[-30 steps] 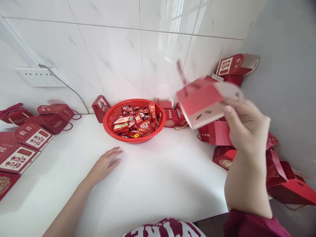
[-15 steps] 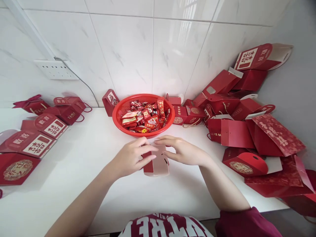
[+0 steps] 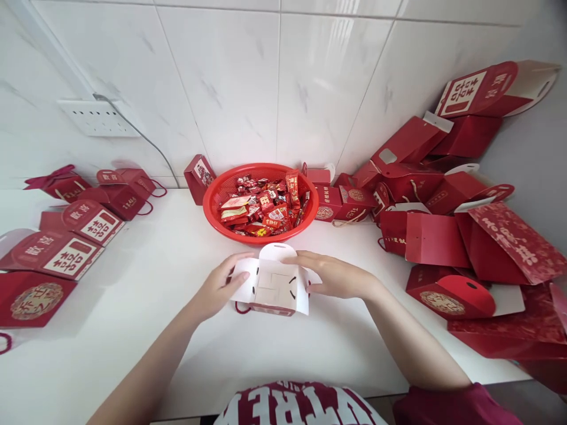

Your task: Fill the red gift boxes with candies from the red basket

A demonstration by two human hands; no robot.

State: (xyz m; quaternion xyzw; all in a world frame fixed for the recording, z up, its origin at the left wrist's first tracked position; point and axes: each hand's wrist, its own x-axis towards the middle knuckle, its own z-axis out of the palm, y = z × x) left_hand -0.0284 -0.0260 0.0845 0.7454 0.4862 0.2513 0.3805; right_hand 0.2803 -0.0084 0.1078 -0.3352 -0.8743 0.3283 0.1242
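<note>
A small red gift box [image 3: 274, 283] stands on the white table in front of me, its white inside facing up and its flaps spread outward. Dark slots show in its side flaps, and a rounded flap with a handle slit rises at the back. My left hand [image 3: 221, 286] is closed on the left flap, thumb on the white face. At the right side my right hand [image 3: 334, 274] has its fingers over the back right corner and its thumb against the right flap, gripping it. A red cord loop [image 3: 242, 308] pokes out at the lower left.
Behind the box stands a red plastic basket [image 3: 207, 213] of wrapped candies [image 3: 266, 206]. Red boxes [image 3: 66, 251] line the left side. Many more, several lying open, are heaped on the right [image 3: 434, 236]. A tiled wall [image 3: 234, 77] with a socket strip [image 3: 97, 118] closes off the back.
The gift box's flaps have opened outward, so its white inside now shows. My hands have moved apart to its two sides. The view has shifted slightly.
</note>
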